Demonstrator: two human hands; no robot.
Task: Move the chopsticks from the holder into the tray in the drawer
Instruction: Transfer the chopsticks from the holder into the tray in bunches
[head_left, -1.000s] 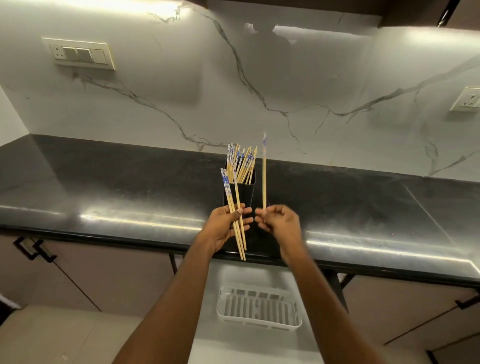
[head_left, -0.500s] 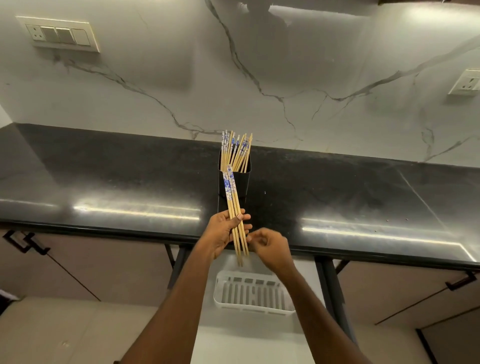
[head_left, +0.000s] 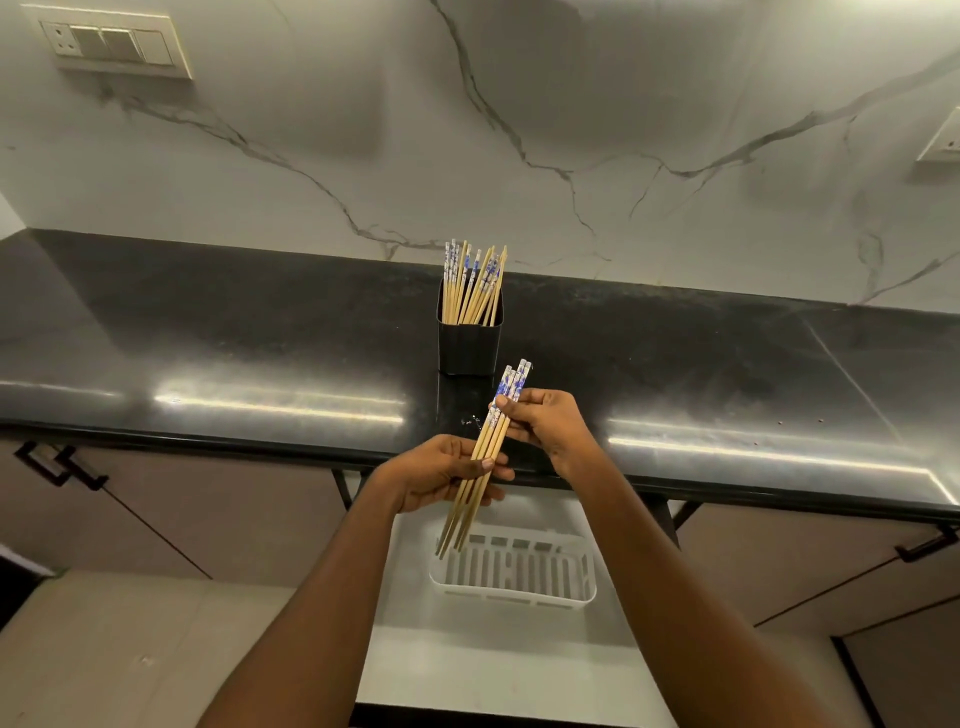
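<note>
A black square holder (head_left: 469, 347) stands on the dark countertop (head_left: 260, 338) with several bamboo chopsticks (head_left: 474, 283) sticking up from it. A bundle of chopsticks with blue-patterned tops (head_left: 488, 452) slants in front of the counter's edge. My left hand (head_left: 441, 470) grips the bundle's middle. My right hand (head_left: 545, 423) pinches its upper part, just below the patterned ends. The thin tips hang over the white slotted tray (head_left: 511, 595) that lies in the open white drawer (head_left: 493, 660) below.
A marble backsplash rises behind the counter, with a switch plate (head_left: 111, 45) at upper left and a socket (head_left: 943, 140) at right. Cabinet doors with black handles (head_left: 57, 465) flank the drawer.
The single chopstick from my right hand has joined the bundle. The bundle has tilted from leaning left to leaning right and dropped lower, and my right hand has risen to its upper part.
</note>
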